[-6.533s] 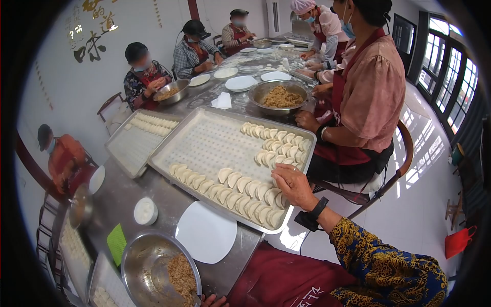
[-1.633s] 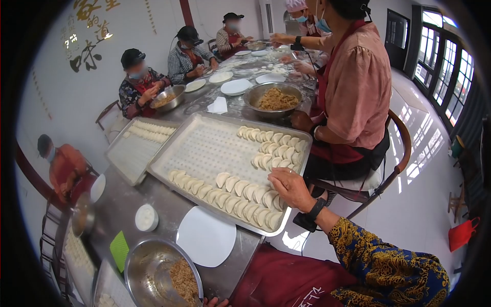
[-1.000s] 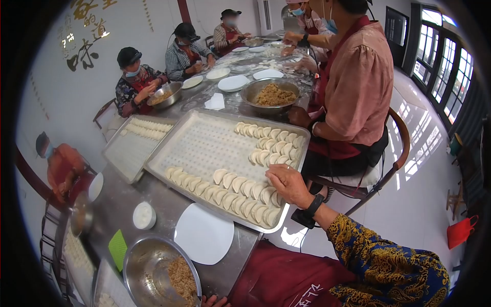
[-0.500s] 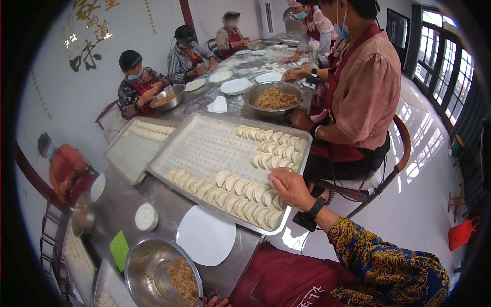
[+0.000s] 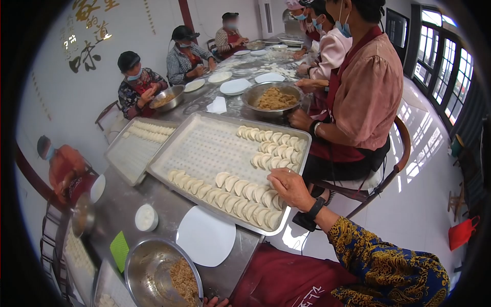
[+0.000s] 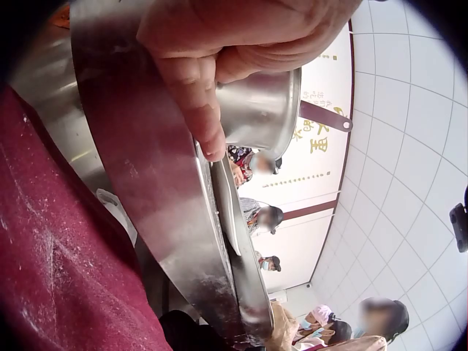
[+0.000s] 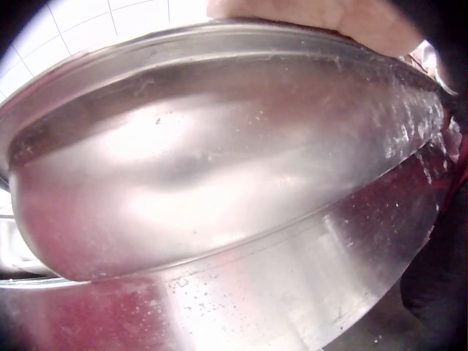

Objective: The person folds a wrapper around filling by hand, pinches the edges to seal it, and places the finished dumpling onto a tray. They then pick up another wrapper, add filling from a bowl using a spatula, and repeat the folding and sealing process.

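My right hand point(image 5: 291, 188) rests on the near right corner of a large metal tray point(image 5: 192, 120), loosely bent and holding nothing. Crescent dumplings point(image 5: 240, 185) lie in rows beside its fingertips. In the right wrist view, part of the hand point(image 7: 322, 14) lies over the tray's rim, above its shiny side wall point(image 7: 190, 153). My left hand point(image 5: 216, 302) shows only in part at the bottom of the head view, beside a steel bowl with brown filling point(image 5: 183, 280). In the left wrist view, a finger of that hand point(image 6: 248, 33) reaches straight down at the steel table edge.
A white plate point(image 5: 206, 236), a small white bowl point(image 5: 146, 218) and a green mat point(image 5: 119, 251) lie left of the tray. A second dumpling tray point(image 5: 123, 153) stands behind. A person in a pink blouse point(image 5: 371, 92) sits close by at the right, near another filling bowl point(image 5: 272, 98).
Both my hands stay where they were. The neighbour in the pink blouse has drawn a hand back from across the table to the filling bowl. Behind, a person in pale pink has come into view.
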Action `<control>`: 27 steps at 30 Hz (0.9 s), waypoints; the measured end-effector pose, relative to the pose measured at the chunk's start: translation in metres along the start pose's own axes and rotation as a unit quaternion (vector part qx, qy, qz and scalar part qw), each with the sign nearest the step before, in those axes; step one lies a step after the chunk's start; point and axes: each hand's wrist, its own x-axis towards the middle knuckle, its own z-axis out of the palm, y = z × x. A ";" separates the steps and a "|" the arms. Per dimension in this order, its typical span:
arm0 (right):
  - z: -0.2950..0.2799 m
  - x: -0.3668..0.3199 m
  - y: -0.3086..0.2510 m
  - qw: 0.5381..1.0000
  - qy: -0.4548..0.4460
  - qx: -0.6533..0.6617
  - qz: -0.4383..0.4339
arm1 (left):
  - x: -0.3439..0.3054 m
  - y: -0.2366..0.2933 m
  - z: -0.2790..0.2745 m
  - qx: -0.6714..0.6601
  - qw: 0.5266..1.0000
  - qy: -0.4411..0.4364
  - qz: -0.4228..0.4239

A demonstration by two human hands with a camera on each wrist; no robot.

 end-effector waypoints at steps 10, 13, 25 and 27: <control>0.004 -0.002 0.007 1.000 0.012 0.006 -0.014 | 0.006 -0.013 -0.010 0.018 0.999 -0.032 0.027; 0.001 -0.001 0.001 1.000 0.007 0.013 -0.006 | 0.006 -0.017 -0.011 0.018 0.998 -0.036 0.051; 0.000 0.001 -0.001 1.000 0.005 0.000 -0.015 | 0.004 -0.008 -0.004 0.032 0.999 -0.007 0.022; 0.000 0.001 -0.001 1.000 0.008 0.001 -0.018 | 0.004 -0.009 -0.005 0.040 0.999 -0.002 0.016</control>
